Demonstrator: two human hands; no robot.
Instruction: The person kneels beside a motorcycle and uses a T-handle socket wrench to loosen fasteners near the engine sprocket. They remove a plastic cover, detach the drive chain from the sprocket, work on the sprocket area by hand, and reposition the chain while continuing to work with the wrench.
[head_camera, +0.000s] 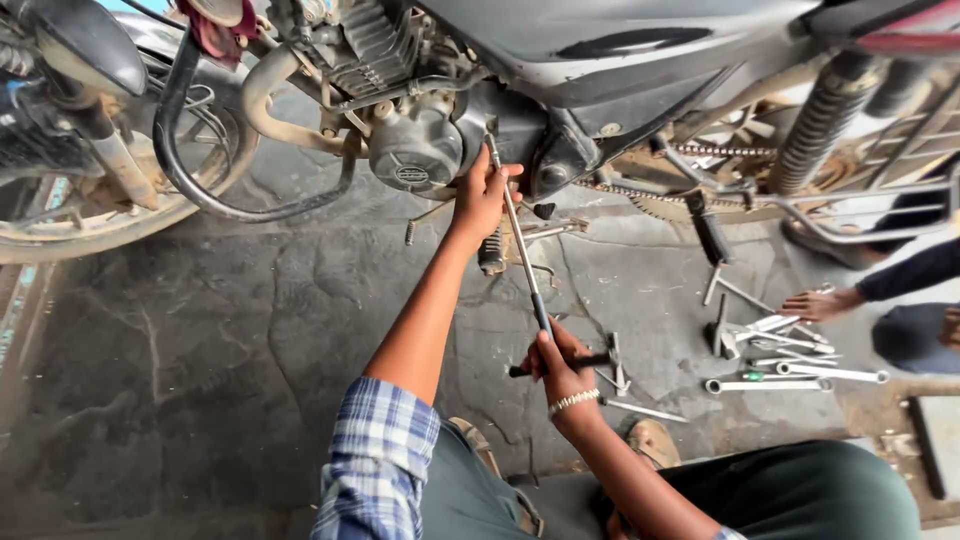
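Observation:
A motorcycle engine (415, 150) sits low under the bike's frame at the top middle. A long metal T-handle wrench (520, 245) runs from the engine side down toward me. My left hand (482, 195) grips the wrench's upper shaft close to the engine. My right hand (560, 362), with a beaded bracelet on the wrist, holds the wrench's lower end at its dark crossbar. The wrench tip is hidden behind my left hand.
Several spanners and wrenches (775, 350) lie on the dark cracked floor (200, 350) at the right. Another person's hand (815, 303) reaches toward them. The front wheel (90, 220) stands at the left, the chain and sprocket (660, 200) and rear shock (825, 110) at the right.

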